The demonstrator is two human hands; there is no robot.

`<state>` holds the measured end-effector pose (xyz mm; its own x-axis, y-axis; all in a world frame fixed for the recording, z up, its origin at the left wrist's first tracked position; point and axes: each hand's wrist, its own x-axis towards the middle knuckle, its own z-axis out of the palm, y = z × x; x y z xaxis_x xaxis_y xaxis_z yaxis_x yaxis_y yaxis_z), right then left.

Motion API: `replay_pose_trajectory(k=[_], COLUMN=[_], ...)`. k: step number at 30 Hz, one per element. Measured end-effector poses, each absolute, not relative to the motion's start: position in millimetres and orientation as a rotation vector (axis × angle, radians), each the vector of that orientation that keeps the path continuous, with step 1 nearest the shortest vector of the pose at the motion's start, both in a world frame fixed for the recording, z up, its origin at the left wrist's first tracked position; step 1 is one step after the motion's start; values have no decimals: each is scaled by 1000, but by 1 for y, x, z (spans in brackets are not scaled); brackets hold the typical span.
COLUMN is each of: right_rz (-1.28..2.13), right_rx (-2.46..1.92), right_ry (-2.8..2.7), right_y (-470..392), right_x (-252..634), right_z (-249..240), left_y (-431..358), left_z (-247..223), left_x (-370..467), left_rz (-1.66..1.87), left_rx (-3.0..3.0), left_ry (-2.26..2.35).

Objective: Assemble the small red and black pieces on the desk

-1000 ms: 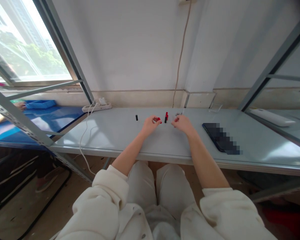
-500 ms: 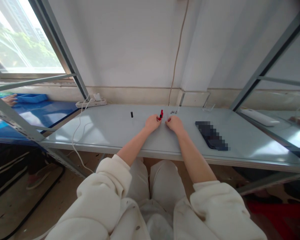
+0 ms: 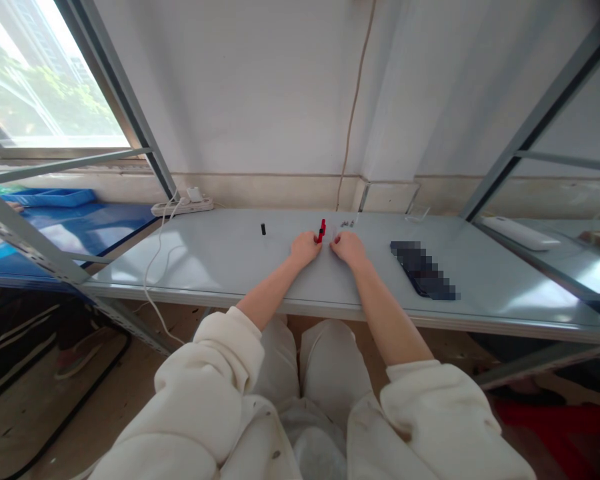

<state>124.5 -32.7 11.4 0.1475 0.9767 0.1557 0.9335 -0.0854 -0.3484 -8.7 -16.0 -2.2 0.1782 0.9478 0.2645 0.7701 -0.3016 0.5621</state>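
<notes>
Table (image 3: 230, 267): you sit at a long grey table; both your forearms lie on it and reach to the middle.
Phone (image 3: 423, 270): a dark phone lies flat to the right of your hands, well apart from them.
Power strip (image 3: 183, 205): a white strip rests at the back left, its cord hanging over the front edge.
Left hand (image 3: 305, 248): your grip is closed on the red part; the fingers curl around its lower end.
Right hand (image 3: 349, 247): it rests just beside the left one, fingers bent. I cannot tell if this grip holds something or is empty.
Red part (image 3: 322, 230): a small red piece with a black end stands up out of your left fingers, between the two hands.
Black part (image 3: 263, 229): one short black piece stands alone, left of your hands.
Screws (image 3: 347, 223): tiny metal bits lie behind your right hand.
Change: a second ago your hands were apart, with red pieces on the table between them; now the hands are close together and only one red part shows, so the pieces seem joined or gathered.
</notes>
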Motion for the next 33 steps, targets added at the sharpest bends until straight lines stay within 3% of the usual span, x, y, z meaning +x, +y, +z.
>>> replay_pose_trajectory(k=[10, 16, 29, 33], right_rz=[179, 171, 152, 172], right_rx=[-2052, -2070, -2160, -2182], right_ry=[-1802, -1801, -1834, -1826], right_y=[-32, -34, -43, -44], right_x=[126, 125, 124, 125], right_z=[10, 13, 18, 20], left_y=[-18, -20, -6, -1], left_z=[35, 59, 23, 15], left_x=[-53, -102, -139, -142], left_rz=[903, 833, 528, 576], left_rx=[2423, 2608, 2417, 2366], left_ry=[1716, 1987, 2157, 2084])
